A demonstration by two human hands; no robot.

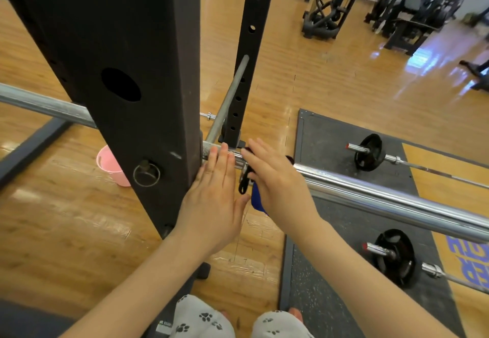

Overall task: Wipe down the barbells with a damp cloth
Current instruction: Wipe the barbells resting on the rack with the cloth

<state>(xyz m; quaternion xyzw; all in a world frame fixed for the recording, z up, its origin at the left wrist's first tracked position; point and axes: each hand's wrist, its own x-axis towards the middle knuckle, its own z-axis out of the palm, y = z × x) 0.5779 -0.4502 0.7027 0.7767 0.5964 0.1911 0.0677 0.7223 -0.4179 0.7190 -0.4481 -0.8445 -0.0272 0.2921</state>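
Note:
A chrome barbell point(383, 194) lies across the black rack post point(148, 99), its thick sleeve running to the right edge. My left hand point(211, 200) lies flat with straight fingers on the bar just right of the post. My right hand point(275, 184) presses a blue and black cloth point(255, 197) against the bar at the sleeve's inner end; the cloth is mostly hidden under the palm. Two other barbells with black plates, the far one point(369, 152) and the near one point(394, 257), lie on the mat to the right.
A pink bucket point(111, 167) stands on the wooden floor behind the post. A grey rubber mat point(325, 136) covers the floor at right. A second rack upright point(248, 54) and a slanted steel rod point(230, 96) stand beyond. Gym machines point(330, 6) fill the far right.

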